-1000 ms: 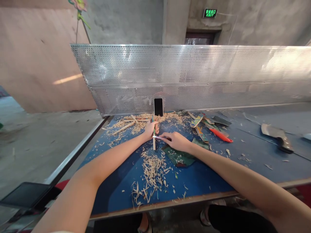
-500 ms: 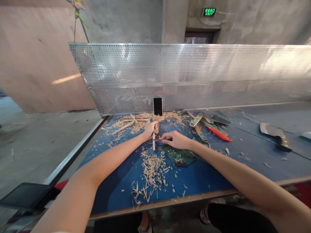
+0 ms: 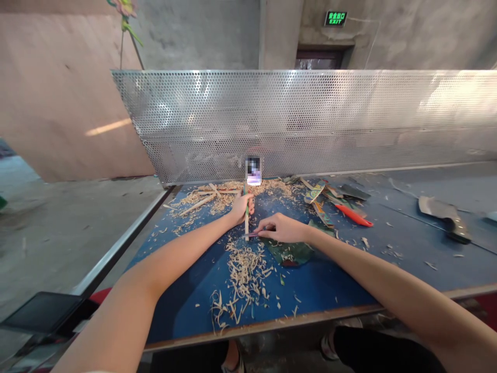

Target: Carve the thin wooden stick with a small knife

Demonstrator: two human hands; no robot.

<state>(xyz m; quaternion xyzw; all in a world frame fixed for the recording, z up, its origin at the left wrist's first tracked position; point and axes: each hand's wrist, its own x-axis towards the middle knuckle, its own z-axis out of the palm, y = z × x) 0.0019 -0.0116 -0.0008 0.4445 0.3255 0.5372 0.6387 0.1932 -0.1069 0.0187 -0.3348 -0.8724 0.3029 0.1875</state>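
My left hand [image 3: 242, 208] is closed round a narrow wooden strip [image 3: 247, 224], part green and part bare pale wood, that points towards me. In my right hand [image 3: 282, 228] I pinch a thin purple-handled carving knife [image 3: 253, 234]. Its blade lies across the strip near the near end; the exact contact is too small to make out. Curled wood shavings [image 3: 245, 272] lie heaped on the blue table below the strip. Under and beside my right hand is a dark green sheet [image 3: 297, 253] with shavings on it.
A lit phone [image 3: 253, 171] leans on a perforated metal screen [image 3: 217, 119] at the back. Wooden sticks [image 3: 198, 203] lie back left. Painted strips [image 3: 321, 212], a red-handled tool [image 3: 355, 215] and a cleaver [image 3: 442, 215] are on the right. The wooden table edge [image 3: 279, 327] runs in front of me.
My right hand has drawn the knife towards me along the strip to near its end. My left hand stays in place. The phone's dark screen has lit up.
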